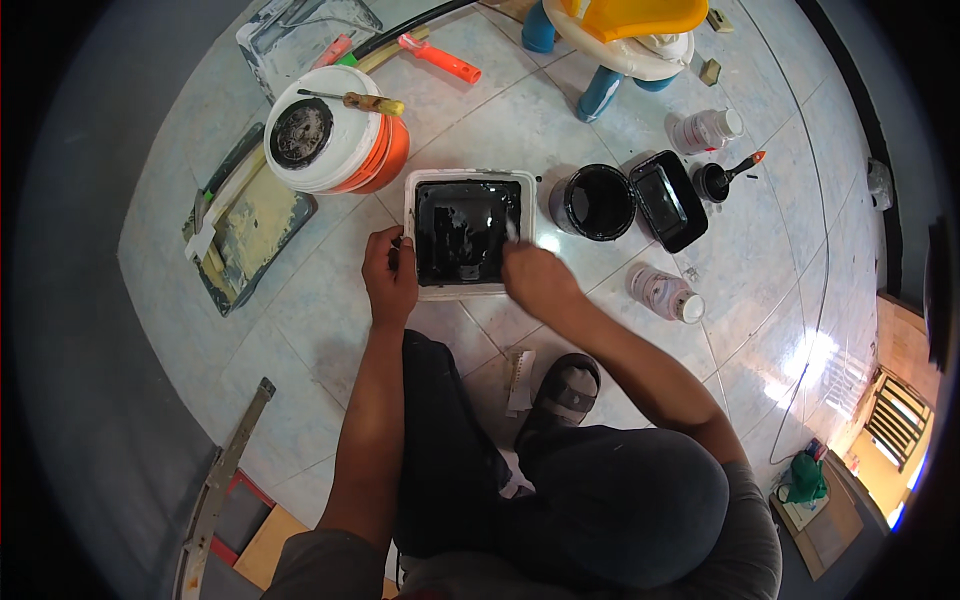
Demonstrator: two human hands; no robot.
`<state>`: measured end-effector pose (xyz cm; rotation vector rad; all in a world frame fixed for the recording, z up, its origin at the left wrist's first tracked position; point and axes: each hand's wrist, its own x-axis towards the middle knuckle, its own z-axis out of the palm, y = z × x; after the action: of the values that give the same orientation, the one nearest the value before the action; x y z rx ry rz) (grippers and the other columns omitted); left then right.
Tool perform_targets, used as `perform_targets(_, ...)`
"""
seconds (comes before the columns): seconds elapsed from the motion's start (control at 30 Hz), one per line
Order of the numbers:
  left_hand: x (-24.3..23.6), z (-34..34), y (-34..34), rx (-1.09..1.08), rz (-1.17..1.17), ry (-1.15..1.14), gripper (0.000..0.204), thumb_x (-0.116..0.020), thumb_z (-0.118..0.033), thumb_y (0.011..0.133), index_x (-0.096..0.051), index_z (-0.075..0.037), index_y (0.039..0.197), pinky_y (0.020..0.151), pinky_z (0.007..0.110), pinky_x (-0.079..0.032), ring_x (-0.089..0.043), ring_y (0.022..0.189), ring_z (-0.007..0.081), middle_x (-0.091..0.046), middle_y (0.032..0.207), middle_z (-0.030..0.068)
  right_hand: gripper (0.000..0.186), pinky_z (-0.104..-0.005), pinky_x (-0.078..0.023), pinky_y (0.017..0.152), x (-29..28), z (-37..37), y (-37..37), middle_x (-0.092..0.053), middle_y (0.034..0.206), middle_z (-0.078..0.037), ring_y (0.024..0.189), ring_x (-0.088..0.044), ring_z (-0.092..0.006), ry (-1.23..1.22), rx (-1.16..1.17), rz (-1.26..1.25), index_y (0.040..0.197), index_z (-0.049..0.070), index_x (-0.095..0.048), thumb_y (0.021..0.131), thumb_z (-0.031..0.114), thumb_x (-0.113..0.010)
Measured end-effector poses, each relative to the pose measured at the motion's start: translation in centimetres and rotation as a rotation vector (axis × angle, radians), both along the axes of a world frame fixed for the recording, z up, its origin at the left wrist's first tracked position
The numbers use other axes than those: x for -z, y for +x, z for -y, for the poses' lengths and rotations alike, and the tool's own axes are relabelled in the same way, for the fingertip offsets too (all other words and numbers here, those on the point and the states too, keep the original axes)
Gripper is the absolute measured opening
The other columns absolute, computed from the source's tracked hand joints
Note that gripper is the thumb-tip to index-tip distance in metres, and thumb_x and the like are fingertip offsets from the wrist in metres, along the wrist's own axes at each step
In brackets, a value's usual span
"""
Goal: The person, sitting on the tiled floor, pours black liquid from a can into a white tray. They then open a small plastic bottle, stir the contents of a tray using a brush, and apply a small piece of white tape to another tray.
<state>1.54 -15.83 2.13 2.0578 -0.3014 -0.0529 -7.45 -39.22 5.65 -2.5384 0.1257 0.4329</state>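
On the tiled floor in front of me stands a square white tub [411,203] whose inside is coated with glossy black paint [470,235]. Gripping the tub's left wall near its front corner is my left hand [388,277], its fingers curled over the rim. At the right rim, my right hand [537,284] is closed; a short pale, blurred piece shows just above its fingers, too unclear to name. Close by on the right are a round tub of black paint [606,205] and a black rectangular tray [690,232].
A white-lidded orange bucket [372,165] with a screwdriver [350,101] on top stands at left, beside a paint-smeared tray [255,230]. Bottles [662,292], a brush [745,166] in a small black pot, an orange-handled tool [440,59] and a yellow stool [640,18] surround the area.
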Motion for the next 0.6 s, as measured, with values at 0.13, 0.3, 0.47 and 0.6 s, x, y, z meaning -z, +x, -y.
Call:
perform_targets(0.13,0.1,0.1,-0.1,0.005,-0.032,0.003,0.018,-0.062,-0.006,0.106,-0.067,0.002,0.121,0.075,0.027,-0.051,-0.061,0.083,0.0111,-0.065,0.103,0.0068,0.016,-0.0478,-0.064,0.076,0.3,-1.6,-1.6,-0.073,0.096,-0.025,0.086,-0.076,-0.0398,0.084,-0.069,0.095,0.1,-0.006,-0.066,0.094,0.005,-0.056)
perform_targets(0.3,0.3,-0.2,0.0,-0.02,-0.021,0.021,0.02,-0.064,-0.009,0.107,-0.067,0.001,0.123,0.075,0.029,-0.052,-0.063,0.084,0.0125,-0.071,0.103,0.0088,0.016,-0.0479,-0.062,0.074,0.1,-0.2,-2.0,-0.071,0.093,-0.023,0.084,-0.075,-0.0395,0.053,-0.006,0.158,0.102,-0.005,-0.066,0.095,0.005,-0.055)
perform_targets(0.47,0.5,0.1,0.0,-0.004,-0.019,-0.002,0.02,-0.064,-0.011,0.107,-0.067,0.0,0.124,0.076,0.029,-0.052,-0.064,0.085,0.0129,-0.071,0.103,0.0084,0.017,-0.0466,-0.061,0.082,-0.4,-2.8,-2.3,-0.07,0.098,-0.023,0.095,-0.073,-0.0381,0.184,-0.124,0.182,0.104,-0.005,-0.065,0.096,0.005,-0.055)
perform_targets(0.6,0.2,0.4,0.0,0.026,0.078,0.002,0.017,-0.064,-0.004,0.103,-0.067,0.002,0.119,0.067,0.029,-0.048,-0.058,0.073,0.014,-0.065,0.096,0.0085,0.019,-0.0462,-0.061,0.081,1.1,0.0,-1.0,-0.071,0.1,-0.023,0.093,-0.073,-0.0374,0.038,-0.051,0.169,0.108,-0.005,-0.065,0.095,0.005,-0.056)
